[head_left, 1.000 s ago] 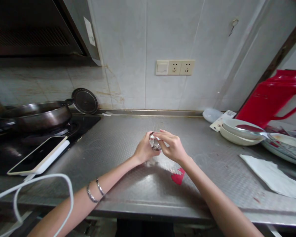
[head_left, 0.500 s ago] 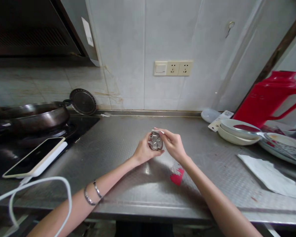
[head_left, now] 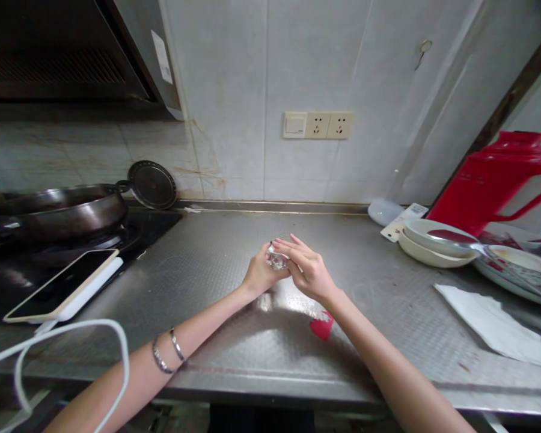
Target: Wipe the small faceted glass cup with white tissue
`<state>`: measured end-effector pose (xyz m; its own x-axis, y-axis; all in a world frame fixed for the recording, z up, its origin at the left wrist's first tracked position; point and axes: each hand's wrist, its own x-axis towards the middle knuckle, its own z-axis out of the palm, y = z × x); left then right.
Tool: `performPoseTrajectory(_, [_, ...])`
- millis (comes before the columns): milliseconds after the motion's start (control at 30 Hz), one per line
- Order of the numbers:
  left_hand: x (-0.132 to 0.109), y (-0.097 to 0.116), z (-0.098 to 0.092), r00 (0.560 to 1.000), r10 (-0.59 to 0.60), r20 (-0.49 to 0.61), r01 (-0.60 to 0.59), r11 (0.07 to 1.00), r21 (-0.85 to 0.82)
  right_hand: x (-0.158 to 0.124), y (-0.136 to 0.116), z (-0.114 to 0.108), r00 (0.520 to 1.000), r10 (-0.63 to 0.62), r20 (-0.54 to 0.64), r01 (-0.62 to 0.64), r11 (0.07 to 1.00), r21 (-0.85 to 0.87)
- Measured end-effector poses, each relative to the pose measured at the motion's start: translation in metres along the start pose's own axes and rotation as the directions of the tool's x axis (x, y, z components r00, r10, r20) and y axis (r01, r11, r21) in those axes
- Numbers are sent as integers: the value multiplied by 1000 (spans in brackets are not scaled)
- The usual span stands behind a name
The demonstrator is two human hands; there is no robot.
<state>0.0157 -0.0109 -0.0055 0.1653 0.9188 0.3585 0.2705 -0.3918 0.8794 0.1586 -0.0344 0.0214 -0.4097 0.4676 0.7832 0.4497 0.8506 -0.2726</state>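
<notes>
Both my hands meet above the middle of the steel counter (head_left: 234,252). My left hand (head_left: 259,273) is curled around a small crumpled ball of silver foil (head_left: 277,260), of which only a sliver shows. My right hand (head_left: 304,270) lies over the ball from the right, fingers bent and pressed against it. Two thin bracelets (head_left: 166,352) sit on my left forearm. A small red scrap (head_left: 321,328) lies on the counter under my right wrist.
A dark pan (head_left: 58,210) sits on the stove at left, with a phone (head_left: 61,282) and a white cable (head_left: 72,337) nearer the edge. At right stand a red jug (head_left: 500,174), stacked white plates (head_left: 437,240) and a white sheet of paper (head_left: 491,325).
The foil ball was plainly visible half a second ago. My right hand has since closed over it, hiding most of it, and both hands have shifted slightly left.
</notes>
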Motion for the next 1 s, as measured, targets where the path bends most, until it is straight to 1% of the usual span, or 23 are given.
performPoseTrajectory(67, [0, 1, 0, 999, -42, 31, 43, 999, -14, 1, -1, -1, 1000, 5, -10, -5, 1000, 16])
performPoseTrajectory(133, [-1, 2, -1, 995, -71, 65, 73, 997, -18, 2, -2, -3, 996, 55, -67, -53, 998, 43])
performPoseTrajectory(200, [-3, 4, -2, 997, -57, 60, 56, 998, 14, 2, -2, -4, 982, 91, -165, -89, 996, 22])
performPoseTrajectory(233, [-4, 5, -2, 998, -37, 46, 35, 998, 46, 2, -1, -5, 977, 79, -198, -84, 996, -19])
performPoseTrajectory(267, [-5, 5, -2, 999, -15, 36, 12, 996, 83, 2, 0, -6, 977, 43, -207, -60, 995, -77])
performPoseTrajectory(300, [-5, 5, -2, 999, -1, 33, -3, 992, 124, 2, 1, -6, 983, -7, -184, -19, 990, -137])
performPoseTrajectory(367, [-6, 5, -1, 999, 7, 31, -13, 978, 208, 1, 2, -6, 992, -104, -71, 85, 970, -228])
performPoseTrajectory(400, [-6, 4, -1, 999, 14, 29, -20, 971, 240, 1, 3, -6, 990, -142, -12, 135, 958, -253])
performPoseTrajectory(467, [-4, 1, -2, 999, 40, 15, -43, 961, 273, 0, 3, -5, 978, -197, 61, 207, 937, -283])
performPoseTrajectory(533, [-2, -1, -3, 998, 62, 4, -60, 960, 275, 0, 1, -3, 970, -229, 87, 244, 919, -308])
performPoseTrajectory(633, [0, -3, -7, 999, 53, -9, -49, 965, 256, -1, -5, 0, 963, -253, 93, 269, 906, -326])
performPoseTrajectory(733, [2, -5, -11, 999, 35, -13, -31, 977, 209, -1, -11, 4, 964, -257, 67, 265, 924, -276])
performPoseTrajectory(833, [5, -7, -13, 999, 34, 3, -34, 990, 138, 0, -15, 5, 982, -190, 18, 191, 974, -124])
performPoseTrajectory(933, [6, -6, -12, 1000, -13, 7, 12, 996, 91, 1, -16, 2, 998, -22, -53, 25, 997, 67])
performPoseTrajectory(1000, [5, -3, -10, 999, -50, 11, 49, 996, 69, 3, -14, -1, 982, 108, -155, -90, 989, 118])
